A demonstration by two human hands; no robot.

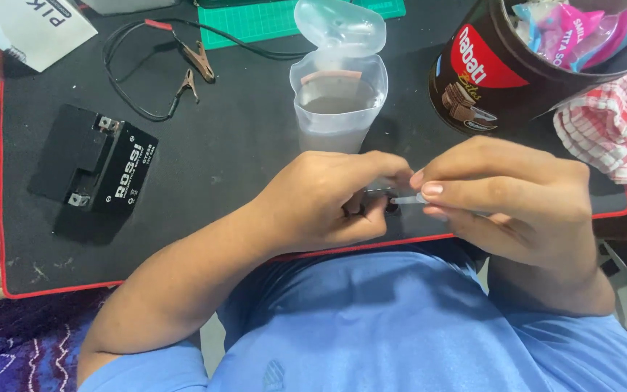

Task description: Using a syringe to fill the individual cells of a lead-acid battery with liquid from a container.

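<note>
So the whole counter is covered by a big black mat with a red stitched edge (241, 152). Top right sits a dark brown round tin (498, 69) with a red label patch on its side, stuffed with pink and blue wrapped packets (582, 29), and a red-and-white checked cloth (615, 123) lies just beside it. On the left is a black boxy battery (96, 167) with white lettering on its end face, and behind it a black cable with crocodile clips (183, 69). Dead centre stands a cloudy plastic cup with a flip lid (337, 91), lid open.

Just in front of the cup, both hands meet. The left hand (328, 203) has its fingers curled closed around a small dark part (382, 194), mostly hidden. The right hand (509, 199) pinches a thin white stick (406, 199) between thumb and forefinger; its long axis runs left-right, tip pointing left at the dark part.
</note>
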